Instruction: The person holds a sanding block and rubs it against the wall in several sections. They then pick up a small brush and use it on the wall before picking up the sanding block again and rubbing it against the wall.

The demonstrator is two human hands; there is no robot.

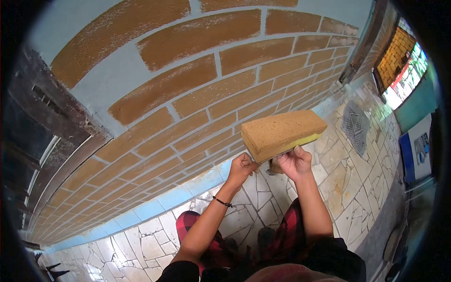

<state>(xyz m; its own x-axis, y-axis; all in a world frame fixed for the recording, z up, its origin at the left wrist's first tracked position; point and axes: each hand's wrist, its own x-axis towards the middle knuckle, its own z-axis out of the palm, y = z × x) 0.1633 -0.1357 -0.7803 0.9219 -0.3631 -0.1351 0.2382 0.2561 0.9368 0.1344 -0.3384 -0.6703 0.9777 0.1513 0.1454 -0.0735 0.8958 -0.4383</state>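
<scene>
A brick-shaped sponge block (284,131), with a brown grainy face and a yellow patch along its lower side, is held up before the wall. My right hand (297,163) supports it from below, thumb against its near edge and the other fingers partly hidden beneath. At the block's lower left corner is my left hand (243,169), its fingers curled together in a pinch. Whatever sits between those fingertips is too small to make out. Behind the block rises a wall (239,23) painted with brown bricks and pale grey joints.
Dark wooden frames (61,103) border the wall at left. Light blue tile edging (164,199) runs along its foot. Irregular pale stone paving (361,207) covers the floor, where a grey patterned mat (353,127) lies. A blue and white panel (418,145) stands at right.
</scene>
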